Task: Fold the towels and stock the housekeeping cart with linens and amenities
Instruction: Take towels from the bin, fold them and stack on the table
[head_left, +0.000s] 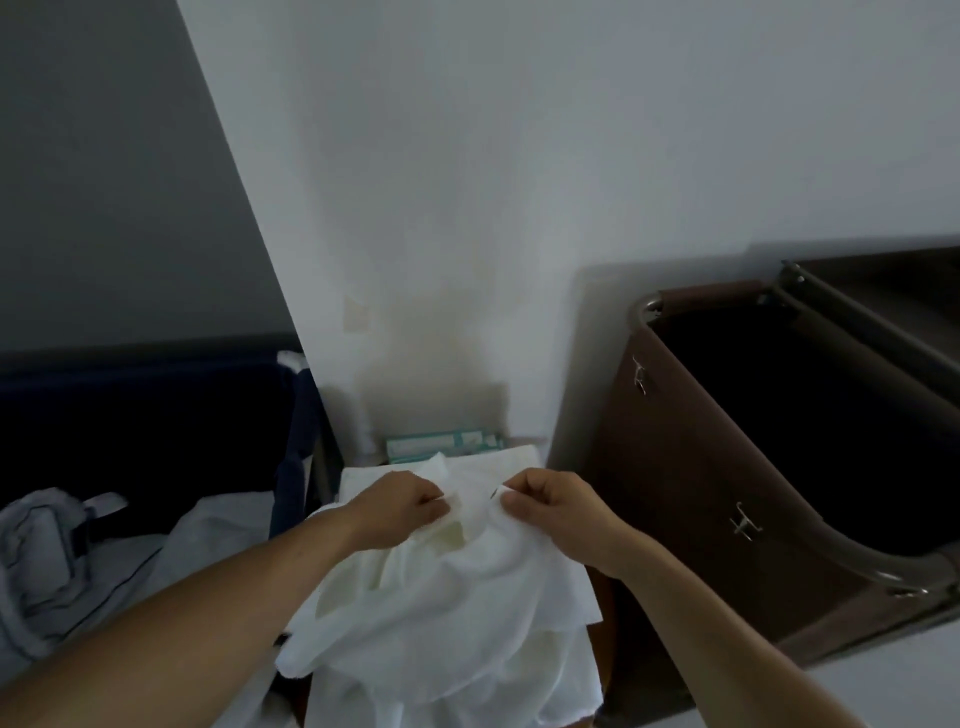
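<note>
A white towel (457, 597) hangs rumpled in front of me, low in the middle of the head view. My left hand (400, 512) pinches its upper edge between thumb and fingers. My right hand (550, 506) pinches the same edge a short way to the right. The cloth sags between and below both hands and drapes over more white linen (514, 462) lying flat on a surface underneath. The brown housekeeping cart (727, 509) with its dark open bag stands to the right, apart from my hands.
A teal and white box (441, 444) rests against the white wall behind the linen. At the left a dark blue bin (156, 431) holds pale grey laundry (57, 561). The cart's metal frame (831, 312) runs along the right edge.
</note>
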